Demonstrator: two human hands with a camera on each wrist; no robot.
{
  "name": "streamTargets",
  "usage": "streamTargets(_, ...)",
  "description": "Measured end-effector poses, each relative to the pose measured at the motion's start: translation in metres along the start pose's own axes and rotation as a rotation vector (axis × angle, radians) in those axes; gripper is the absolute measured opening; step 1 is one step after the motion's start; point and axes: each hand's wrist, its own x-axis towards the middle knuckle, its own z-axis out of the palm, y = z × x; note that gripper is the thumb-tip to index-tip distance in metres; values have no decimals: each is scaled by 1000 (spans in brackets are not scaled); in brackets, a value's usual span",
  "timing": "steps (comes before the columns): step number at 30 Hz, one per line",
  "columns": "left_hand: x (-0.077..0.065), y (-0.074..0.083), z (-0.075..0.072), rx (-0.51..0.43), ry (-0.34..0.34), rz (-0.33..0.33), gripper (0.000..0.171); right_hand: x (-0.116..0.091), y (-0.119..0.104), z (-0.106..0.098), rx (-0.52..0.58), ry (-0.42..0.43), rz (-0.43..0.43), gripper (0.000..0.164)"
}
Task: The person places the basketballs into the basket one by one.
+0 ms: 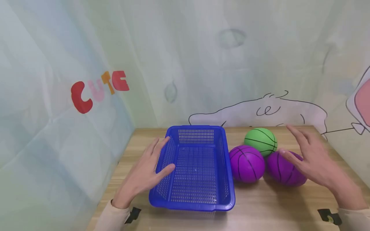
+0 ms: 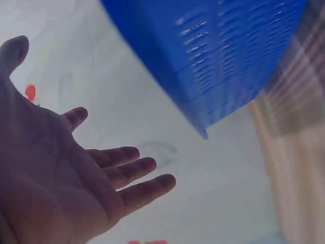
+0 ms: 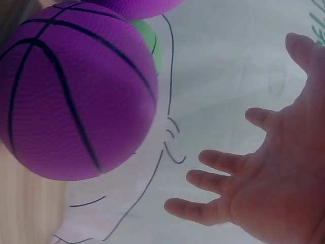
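A blue plastic basket (image 1: 193,207) with slotted walls stands on the table, its inside bare. Over its left rim my left hand (image 1: 145,175) hovers with straight, spread fingers; in the left wrist view the palm is apart from the basket's wall (image 2: 203,61). To the basket's right sit a purple ball (image 1: 247,164), a green ball (image 1: 261,141) behind it and a second purple ball (image 1: 284,168), all with black basketball lines. My right hand (image 1: 315,158) is above that second purple ball (image 3: 81,96), fingers extended, holding nothing. Part of this ball is hidden by the hand in the head view.
The wooden table (image 1: 257,211) is bounded by hanging cloth at the back and both sides. The left cloth bears coloured letters (image 1: 119,81), and the back cloth a line drawing (image 1: 231,115). Dark straps (image 1: 329,216) show at both wrists.
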Motion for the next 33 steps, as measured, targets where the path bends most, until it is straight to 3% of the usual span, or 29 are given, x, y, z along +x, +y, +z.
streamTargets(9, -11, -22, 25, -299, 89, -12, 84, -5, 18, 5, 58, -13, 92, 103)
streamTargets(14, -20, -29, 40, -478, 75, -38, 84, -12, 29, 13, 87, -19, 118, 102)
streamTargets(19, -22, -31, 49, -529, 67, -75, 85, -17, 37, 18, 118, -26, 150, 99)
streamTargets(29, -25, -32, 58, -498, 16, -136, 76, -29, 46, 30, 185, -46, 183, 95)
streamTargets(33, -24, -32, 58, -542, -27, -183, 84, -34, 47, 36, 211, -57, 198, 95)
